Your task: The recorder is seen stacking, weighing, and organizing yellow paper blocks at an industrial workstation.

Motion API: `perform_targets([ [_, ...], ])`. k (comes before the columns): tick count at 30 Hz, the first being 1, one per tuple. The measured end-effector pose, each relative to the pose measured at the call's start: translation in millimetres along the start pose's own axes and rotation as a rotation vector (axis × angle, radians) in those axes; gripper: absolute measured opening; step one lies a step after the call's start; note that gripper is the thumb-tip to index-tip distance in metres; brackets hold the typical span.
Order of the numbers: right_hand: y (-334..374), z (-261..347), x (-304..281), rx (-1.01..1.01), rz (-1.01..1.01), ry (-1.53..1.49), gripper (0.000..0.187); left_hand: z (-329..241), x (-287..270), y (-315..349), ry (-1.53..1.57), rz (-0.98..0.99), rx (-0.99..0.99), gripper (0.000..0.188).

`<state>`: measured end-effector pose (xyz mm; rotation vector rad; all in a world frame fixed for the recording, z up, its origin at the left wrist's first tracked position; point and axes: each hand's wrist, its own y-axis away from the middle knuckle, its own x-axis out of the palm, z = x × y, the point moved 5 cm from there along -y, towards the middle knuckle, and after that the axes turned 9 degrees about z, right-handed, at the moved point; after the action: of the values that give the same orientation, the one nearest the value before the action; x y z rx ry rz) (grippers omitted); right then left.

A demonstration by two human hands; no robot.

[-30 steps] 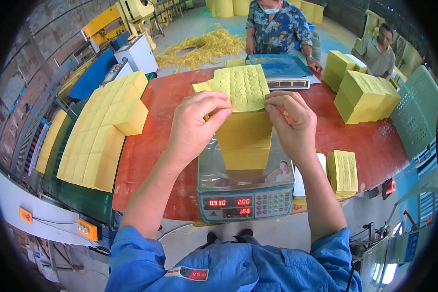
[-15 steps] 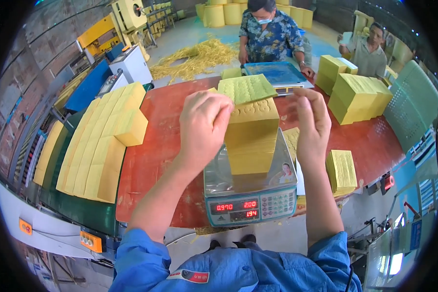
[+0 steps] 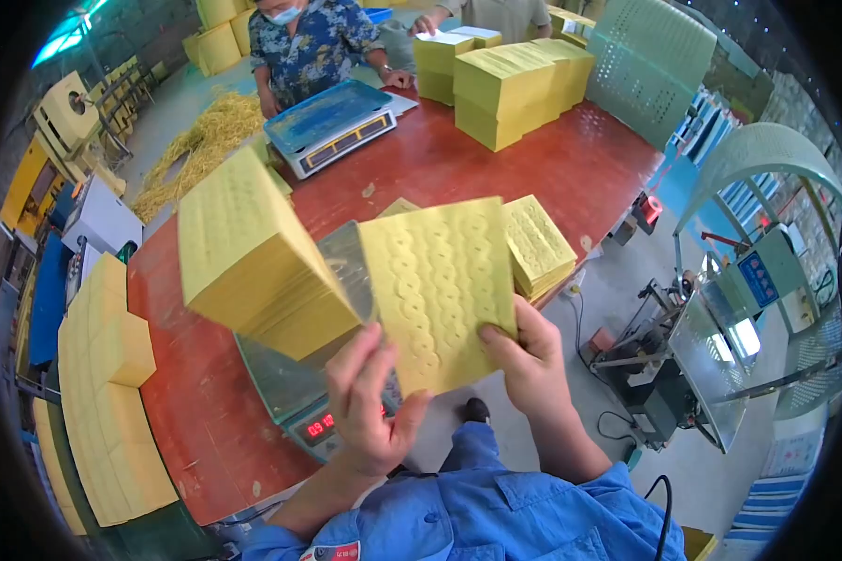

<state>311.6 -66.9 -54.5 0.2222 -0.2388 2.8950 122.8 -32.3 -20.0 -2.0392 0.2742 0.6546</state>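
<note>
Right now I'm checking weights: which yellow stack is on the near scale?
The tall stack left of the held paper; it alone stands on that scale, while the smaller right-hand stack and far stacks sit off it.

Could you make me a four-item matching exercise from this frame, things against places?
1. right hand
2. tall yellow paper stack
3. blue-topped scale
4. heap of yellow strips

A. on the floor beyond the table
B. at the right edge of the embossed yellow paper
C. on the scale nearest the wearer
D. on the red table, in front of the person in the patterned shirt

Pairs: 1-B, 2-C, 3-D, 4-A
</note>
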Motion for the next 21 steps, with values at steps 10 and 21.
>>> perform_targets([
  [10,-64,-45,-212,0.09,-0.115,0.163,0.028,36,247,-51,0.613,0.303,-0.761,0.058],
  [21,-140,-89,-264,0.139,-0.005,0.638,0.043,46,312,-80,-0.238,0.644,-0.42,0.05],
])
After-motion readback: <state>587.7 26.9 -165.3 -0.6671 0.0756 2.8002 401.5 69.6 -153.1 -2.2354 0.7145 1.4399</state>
